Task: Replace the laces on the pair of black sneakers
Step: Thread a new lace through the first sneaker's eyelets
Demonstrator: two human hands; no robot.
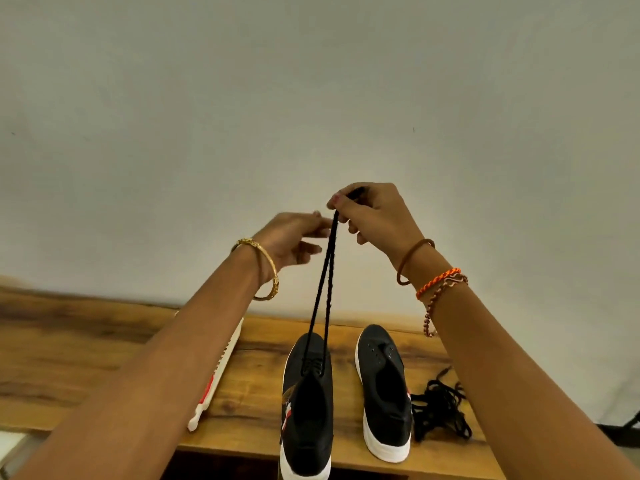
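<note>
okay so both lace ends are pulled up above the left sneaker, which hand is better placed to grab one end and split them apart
Left. The right hand already pinches both ends of the lace at the top, while the left hand is beside the strands with loose fingers, holding nothing I can see.

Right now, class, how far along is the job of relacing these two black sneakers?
Done: the left sneaker has lace crossing its lower eyelets, and a loose lace pile lies on the table. In hand: the right hand pinches both lace ends pulled up taut, with the left hand beside them. Left: its upper eyelets, then the right sneaker, whose eyelets are empty.
</note>
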